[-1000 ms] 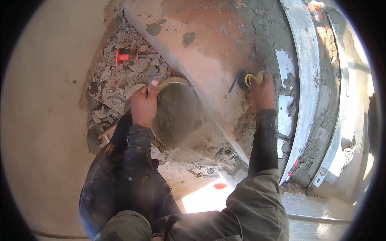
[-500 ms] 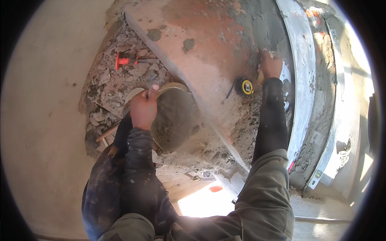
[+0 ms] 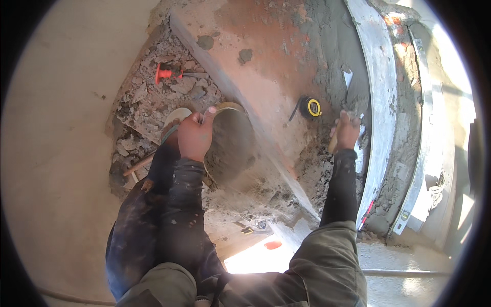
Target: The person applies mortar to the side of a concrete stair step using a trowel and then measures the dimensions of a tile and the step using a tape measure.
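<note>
My left hand point(image 3: 196, 137) is closed at the rim of a round bucket point(image 3: 225, 106) with grey mortar in it, its thumb lying uppermost. My right hand point(image 3: 348, 134) is closed round a tool with a pale wooden handle point(image 3: 333, 141), low over wet grey mortar. The tool's working end cannot be made out. A black and yellow tape measure point(image 3: 310, 108) lies on the reddish slab, up and left of my right hand, with a short length of tape out.
A chisel with an orange hand guard point(image 3: 164, 74) lies on rubble point(image 3: 148, 97) at the left. To the right run a long metal straightedge point(image 3: 379, 66) and a spirit level point(image 3: 404, 215). A wooden handle point(image 3: 139, 165) pokes out near my left sleeve.
My right hand has come down toward me with the tool, uncovering a pale patch on the mortar. My left hand stays at the bucket rim; the view has shifted slightly.
</note>
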Available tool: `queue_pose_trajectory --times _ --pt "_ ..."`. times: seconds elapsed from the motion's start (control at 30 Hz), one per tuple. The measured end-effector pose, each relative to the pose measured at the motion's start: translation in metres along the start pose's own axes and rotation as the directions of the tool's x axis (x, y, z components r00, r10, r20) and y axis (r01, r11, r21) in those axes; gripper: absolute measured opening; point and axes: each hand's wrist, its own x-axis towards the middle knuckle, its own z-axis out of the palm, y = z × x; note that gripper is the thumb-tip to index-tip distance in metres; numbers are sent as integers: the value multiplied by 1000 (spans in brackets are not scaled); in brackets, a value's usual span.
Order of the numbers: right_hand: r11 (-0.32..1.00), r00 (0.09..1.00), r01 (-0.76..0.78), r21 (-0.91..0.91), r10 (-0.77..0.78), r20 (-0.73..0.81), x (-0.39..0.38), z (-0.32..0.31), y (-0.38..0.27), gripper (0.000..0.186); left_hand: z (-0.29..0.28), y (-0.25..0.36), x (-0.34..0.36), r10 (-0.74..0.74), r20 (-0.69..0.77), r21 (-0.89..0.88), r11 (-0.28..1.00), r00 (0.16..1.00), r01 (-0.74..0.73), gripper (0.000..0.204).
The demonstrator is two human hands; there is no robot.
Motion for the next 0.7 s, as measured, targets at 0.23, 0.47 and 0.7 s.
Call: queue_pose_trajectory --times 0.23,0.47,0.7 --pt "780 935 350 -519 -261 239 -170 -62 45 26 1 3 -10 1 67 -12 1000 998 0 51" --pt "259 708 674 -692 41 705 -184 65 101 29 6 -17 -19 104 84 -220 972 991 -83 49" --pt "548 556 640 -538 152 817 -196 94 128 28 4 -29 -23 120 -47 -148 981 992 -125 54"
